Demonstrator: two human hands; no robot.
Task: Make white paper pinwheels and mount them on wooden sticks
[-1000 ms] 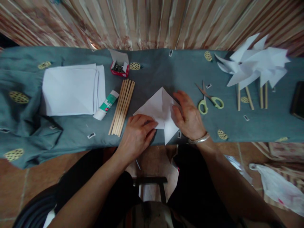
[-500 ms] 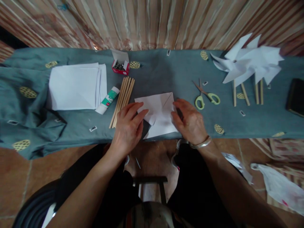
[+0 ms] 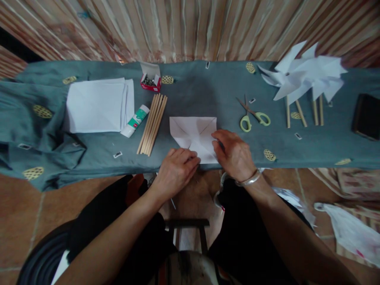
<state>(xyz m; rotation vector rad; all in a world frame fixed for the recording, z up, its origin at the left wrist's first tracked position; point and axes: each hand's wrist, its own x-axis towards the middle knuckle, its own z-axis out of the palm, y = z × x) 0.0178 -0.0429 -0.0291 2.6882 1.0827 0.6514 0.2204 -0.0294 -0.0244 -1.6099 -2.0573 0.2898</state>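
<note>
A white square of paper with diagonal cuts running in from its corners lies at the table's near edge. My left hand is closed at its near-left part, fingertips together on the paper; the near-left corner is hidden under them. With thumb and forefinger, my right hand grips the paper's right edge. Left of the paper lie several wooden sticks and a green-and-white glue stick. Scissors with pale green handles rest, blades spread, to the right.
A stack of white paper lies at the left, and a small red box of metal pins stands open behind the sticks. Paper pinwheels on sticks lie at the right, beside a dark object. Below is a stool.
My left hand has moved right and nearer to me, from the paper's left side to its near edge. The left flap now lies differently. My right hand stays at the right edge.
</note>
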